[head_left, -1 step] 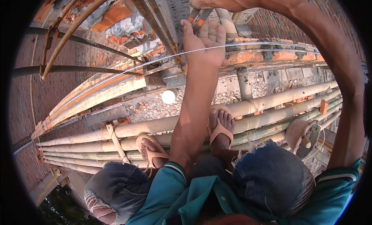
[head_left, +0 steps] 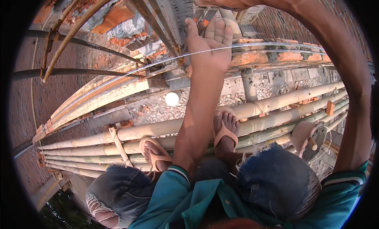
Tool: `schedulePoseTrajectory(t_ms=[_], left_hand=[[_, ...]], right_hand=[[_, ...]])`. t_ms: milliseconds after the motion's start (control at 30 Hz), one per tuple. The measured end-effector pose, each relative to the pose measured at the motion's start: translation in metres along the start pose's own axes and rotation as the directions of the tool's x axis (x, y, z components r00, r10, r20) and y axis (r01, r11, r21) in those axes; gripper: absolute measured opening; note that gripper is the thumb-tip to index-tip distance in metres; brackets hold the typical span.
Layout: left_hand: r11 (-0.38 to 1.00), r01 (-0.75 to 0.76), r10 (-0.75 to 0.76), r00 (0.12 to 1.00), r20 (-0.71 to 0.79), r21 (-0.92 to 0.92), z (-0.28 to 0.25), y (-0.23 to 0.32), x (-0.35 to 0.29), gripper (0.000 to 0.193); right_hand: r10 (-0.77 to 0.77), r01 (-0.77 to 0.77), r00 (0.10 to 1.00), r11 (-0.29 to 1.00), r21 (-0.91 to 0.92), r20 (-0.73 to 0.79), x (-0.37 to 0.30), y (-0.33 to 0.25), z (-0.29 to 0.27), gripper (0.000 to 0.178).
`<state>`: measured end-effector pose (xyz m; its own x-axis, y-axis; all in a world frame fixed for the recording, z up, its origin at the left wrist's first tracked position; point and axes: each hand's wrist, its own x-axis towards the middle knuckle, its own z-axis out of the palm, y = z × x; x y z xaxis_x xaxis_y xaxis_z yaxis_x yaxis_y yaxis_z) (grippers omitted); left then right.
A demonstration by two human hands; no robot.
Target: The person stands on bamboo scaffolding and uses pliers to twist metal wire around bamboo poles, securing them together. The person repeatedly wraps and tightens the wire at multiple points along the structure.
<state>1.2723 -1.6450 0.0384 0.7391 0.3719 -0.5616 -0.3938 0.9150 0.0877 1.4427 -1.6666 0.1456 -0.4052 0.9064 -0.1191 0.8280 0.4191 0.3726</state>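
Observation:
My left hand (head_left: 211, 49) reaches forward, palm up, thumb and fingers apart. A small hand tool with dark and orange parts (head_left: 205, 19) stands between its thumb and fingers; its kind is not plain. From above, my right hand (head_left: 227, 0) bends round with its fingers closed on the tool's upper end, partly cut off by the picture's top edge. Across my left wrist runs a thin shiny line (head_left: 158, 63), stretched from the lower left to the right. A brick ledge (head_left: 272, 57) lies just beyond the wrist.
Bent rusty steel bars (head_left: 83, 29) stick out at upper left beside broken masonry (head_left: 126, 29). My sandalled feet rest on bamboo poles (head_left: 272, 106) lashed together. A wooden board (head_left: 102, 96), a round white object (head_left: 172, 98) and a round-based tool with a wooden handle (head_left: 310, 140) lie around.
The fingers of my left hand have spread slightly, and the hand has shifted a little to the right. My right hand stays at the tool's upper end.

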Motion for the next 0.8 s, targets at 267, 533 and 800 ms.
schedulePoseTrajectory(t_ms=[267,533,800], left_hand=[[0.887,-0.091,-0.093,0.926,0.366,0.454,-0.021,0.002,-0.039,0.058],[0.588,-0.779,-0.331,0.015,0.944,0.218,-0.051,0.164,-0.102,0.049],[0.564,-0.814,-0.115,0.094,0.989,0.142,-0.035,0.145,-0.199,0.050]], right_hand=[[0.321,-0.441,0.828,0.879,0.181,0.459,-0.018,0.039,-0.011,0.027],[0.858,-0.877,0.406,0.269,0.398,0.316,-0.095,-0.002,-0.092,0.033],[0.891,0.202,0.438,-0.225,0.953,0.117,-0.121,-0.125,-0.083,0.040]])
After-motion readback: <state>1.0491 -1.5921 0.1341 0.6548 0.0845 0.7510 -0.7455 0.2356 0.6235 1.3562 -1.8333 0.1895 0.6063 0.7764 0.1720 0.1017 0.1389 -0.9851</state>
